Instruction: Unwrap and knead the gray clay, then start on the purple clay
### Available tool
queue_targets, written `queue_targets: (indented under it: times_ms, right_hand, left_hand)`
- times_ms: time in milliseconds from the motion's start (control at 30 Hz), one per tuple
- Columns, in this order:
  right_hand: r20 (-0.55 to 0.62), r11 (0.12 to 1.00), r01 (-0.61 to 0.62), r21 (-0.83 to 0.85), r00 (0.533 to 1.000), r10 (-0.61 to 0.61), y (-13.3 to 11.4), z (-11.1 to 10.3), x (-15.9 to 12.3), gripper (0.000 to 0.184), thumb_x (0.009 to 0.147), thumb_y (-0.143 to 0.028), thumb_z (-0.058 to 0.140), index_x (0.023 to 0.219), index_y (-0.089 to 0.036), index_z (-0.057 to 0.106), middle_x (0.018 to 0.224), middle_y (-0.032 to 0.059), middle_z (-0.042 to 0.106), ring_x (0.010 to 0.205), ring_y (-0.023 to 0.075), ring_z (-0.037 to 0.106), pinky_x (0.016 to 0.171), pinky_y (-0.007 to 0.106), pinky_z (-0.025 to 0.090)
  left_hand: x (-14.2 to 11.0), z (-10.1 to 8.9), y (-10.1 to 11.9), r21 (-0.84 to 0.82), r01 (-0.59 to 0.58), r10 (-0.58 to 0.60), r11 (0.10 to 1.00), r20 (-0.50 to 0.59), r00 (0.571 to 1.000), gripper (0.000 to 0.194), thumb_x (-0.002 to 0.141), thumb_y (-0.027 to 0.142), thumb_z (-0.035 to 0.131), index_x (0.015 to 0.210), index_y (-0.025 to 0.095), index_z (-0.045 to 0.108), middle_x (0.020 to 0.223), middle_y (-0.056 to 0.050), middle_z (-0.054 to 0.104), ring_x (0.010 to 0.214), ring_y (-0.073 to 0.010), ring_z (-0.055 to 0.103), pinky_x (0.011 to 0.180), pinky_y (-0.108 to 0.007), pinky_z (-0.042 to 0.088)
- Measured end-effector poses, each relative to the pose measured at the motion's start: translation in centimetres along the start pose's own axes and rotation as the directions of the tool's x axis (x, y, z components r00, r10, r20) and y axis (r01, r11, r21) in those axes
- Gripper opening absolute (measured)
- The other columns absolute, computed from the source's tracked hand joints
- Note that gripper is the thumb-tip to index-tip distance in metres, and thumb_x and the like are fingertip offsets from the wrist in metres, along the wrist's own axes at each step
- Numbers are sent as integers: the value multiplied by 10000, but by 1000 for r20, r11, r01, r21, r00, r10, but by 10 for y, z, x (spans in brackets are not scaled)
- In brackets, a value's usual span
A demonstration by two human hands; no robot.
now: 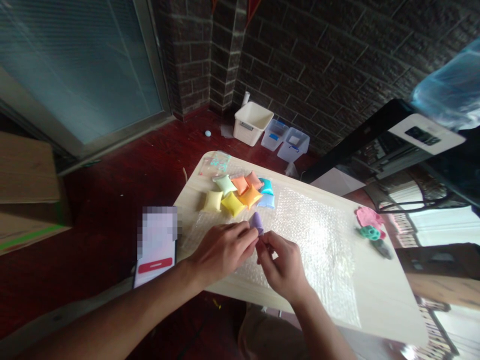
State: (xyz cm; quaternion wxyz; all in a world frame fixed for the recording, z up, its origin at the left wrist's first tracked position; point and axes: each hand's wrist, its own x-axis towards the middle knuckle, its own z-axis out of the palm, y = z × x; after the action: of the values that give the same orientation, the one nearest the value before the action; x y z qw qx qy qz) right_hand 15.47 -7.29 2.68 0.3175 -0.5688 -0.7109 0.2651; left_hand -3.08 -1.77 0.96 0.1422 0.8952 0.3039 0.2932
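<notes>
A small purple pillow-shaped packet (256, 222) is held above the near side of the table. My left hand (227, 247) is closed on its left and lower side, covering part of it. At the packet's lower right corner my right hand (280, 262) pinches with thumb and fingers, and the fingertips of both hands nearly meet. Beyond my hands lie several similar puffy packets: yellow (233, 204), pale yellow (213, 201), pale green (224, 184), orange (250, 196), coral (254, 179), turquoise (266, 186) and light blue (266, 201).
Bubble wrap (318, 240) covers much of the wooden table (382, 300). Pink (368, 218) and green (370, 232) soft pieces lie at its right edge. A phone (155, 250) stands at the left. A white basket (249, 132) and clear bins (293, 145) sit on the floor beyond.
</notes>
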Motion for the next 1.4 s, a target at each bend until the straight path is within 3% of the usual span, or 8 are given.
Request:
queue_targets:
  times_ms: [267,433,633,933,1067,1200,1333,1400]
  right_hand:
    - [-29,996,-79,-30,996,79,-8,5,4,233,945,-220,571,711,-226,569,608,13,660,515,152,572,523,273,376]
    - [-112,990,-135,-35,985,130,-4,5,6,192,897,-206,583,705,-222,586,560,3,637,487,145,555,507,263,368]
    - [-138,988,-127,-82,984,115,2,4,6,222,860,-196,591,645,-221,542,518,-36,530,456,111,447,494,263,303]
    - [27,978,-114,-172,992,120,-2,4,4,157,874,-178,558,732,-227,512,633,2,635,558,151,579,570,271,344]
    - [22,958,-84,-275,995,94,0,6,5,179,945,-209,526,767,-223,533,644,24,647,547,162,589,556,281,320]
    - [-19,954,-102,-282,995,101,2,6,5,168,911,-185,565,750,-222,533,618,14,638,514,150,571,539,271,318]
    - [-63,973,-119,-199,992,109,3,1,5,210,890,-199,594,693,-221,524,571,-8,608,481,127,534,517,254,319]
    - [-61,982,-137,-131,990,130,3,-1,5,239,893,-203,587,667,-223,512,549,-15,603,467,120,529,503,245,322]
  left_hand:
    - [2,0,-2,60,-19,20,998,-7,1000,193,1018,164,532,832,206,564,753,7,665,638,-165,651,566,-314,414]
    - [4,-5,-9,94,-2,7,996,-61,998,190,966,126,536,796,202,570,707,12,666,596,-154,633,548,-301,388]
    - [5,-6,-8,34,-25,27,999,-41,999,215,939,111,528,746,207,537,657,25,627,559,-146,595,542,-304,355]
    - [1,1,-4,97,-123,119,988,47,992,187,948,123,513,789,208,560,703,5,658,588,-181,641,545,-334,397]
    - [0,3,-5,104,-127,123,986,47,991,159,914,109,532,791,203,569,708,9,667,583,-174,636,545,-329,392]
    - [1,0,-5,87,-57,54,995,28,998,181,896,92,546,756,205,566,659,19,629,575,-170,608,557,-328,386]
    - [5,-11,-6,28,-24,23,999,46,999,177,965,164,524,814,192,612,808,-43,653,766,-229,647,699,-369,499]
    - [5,-13,-8,-34,-42,44,999,41,998,178,949,252,590,1069,139,658,1064,-125,683,993,-296,658,873,-440,549]
